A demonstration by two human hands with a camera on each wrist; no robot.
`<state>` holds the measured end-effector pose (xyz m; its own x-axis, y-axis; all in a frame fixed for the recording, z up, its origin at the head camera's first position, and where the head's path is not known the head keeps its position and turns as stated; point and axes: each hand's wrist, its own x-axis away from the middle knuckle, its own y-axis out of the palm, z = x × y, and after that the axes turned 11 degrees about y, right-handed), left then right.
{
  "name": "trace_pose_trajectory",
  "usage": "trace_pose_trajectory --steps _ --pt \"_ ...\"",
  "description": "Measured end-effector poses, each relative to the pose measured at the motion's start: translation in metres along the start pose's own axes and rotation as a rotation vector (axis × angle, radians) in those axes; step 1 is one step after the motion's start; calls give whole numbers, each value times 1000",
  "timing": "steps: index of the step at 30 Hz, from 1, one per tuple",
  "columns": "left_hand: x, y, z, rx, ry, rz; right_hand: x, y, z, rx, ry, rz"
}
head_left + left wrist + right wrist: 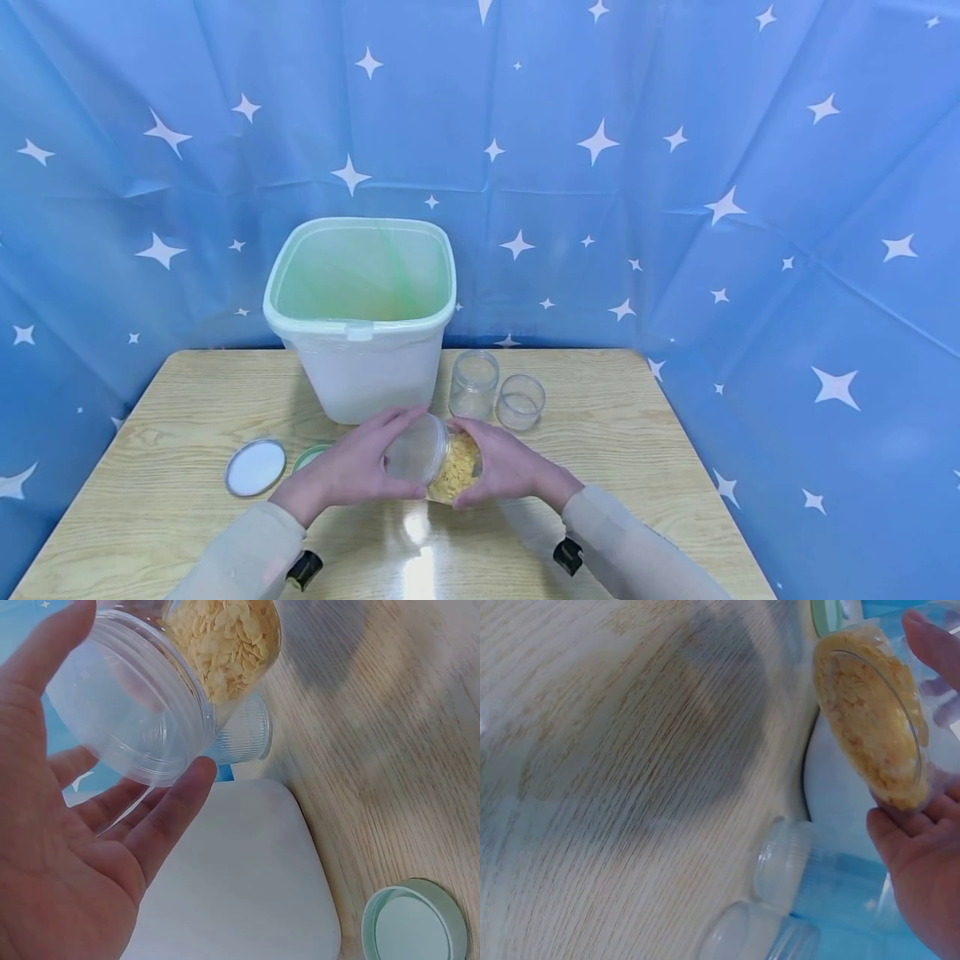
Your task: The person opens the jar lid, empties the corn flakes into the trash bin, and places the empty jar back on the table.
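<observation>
A clear jar [459, 468] of yellow flakes is tilted above the table, its base toward the right and its translucent lid [127, 705] toward the left. My left hand [367, 467] grips the lid by its rim, thumb and fingertips on opposite sides. Around the jar's body, near the base, the thumb and fingers of my right hand [506, 462] hold it. The flakes [229, 649] lie packed against the base end in the wrist views. Whether the lid is fully seated on the jar I cannot tell.
Behind the hands stands a white bin [367, 367] with a greenish inside. A taller clear jar [474, 383] and a shorter clear jar [521, 402] are to its right. At left lie a white lid [256, 467] and a green-rimmed lid [415, 924] on the wooden table [637, 467].
</observation>
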<state>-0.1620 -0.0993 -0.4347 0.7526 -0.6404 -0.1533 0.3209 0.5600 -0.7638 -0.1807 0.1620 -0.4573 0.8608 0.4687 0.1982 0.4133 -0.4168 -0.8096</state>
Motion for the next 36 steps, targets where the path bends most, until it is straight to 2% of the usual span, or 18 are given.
trace_pose_trajectory --steps 8,13,16,18,21,24,27,32,36 --pt "-1 1 0 -26 -4 9 1 -1 -1 -2 -1 0" --pt "-1 2 1 -50 -34 21 0 0 0 -18 -5 0" --pt "0 2 1 -30 -37 9 0 0 1 -20 -9 4" --pt "0 1 1 4 -9 -6 0 0 1 -18 -11 5" --pt "-1 0 0 53 74 -38 0 0 1 -19 -9 2" --pt "0 1 -2 51 136 -64 1 -1 1 -15 -3 -4" --pt "-1 3 -3 41 154 -78 1 0 2 -5 -1 -7" --pt "-2 4 -1 -18 153 -38 1 1 3 -3 -6 -2" --pt "-3 4 0 -56 96 24 0 2 4 -18 -17 7"
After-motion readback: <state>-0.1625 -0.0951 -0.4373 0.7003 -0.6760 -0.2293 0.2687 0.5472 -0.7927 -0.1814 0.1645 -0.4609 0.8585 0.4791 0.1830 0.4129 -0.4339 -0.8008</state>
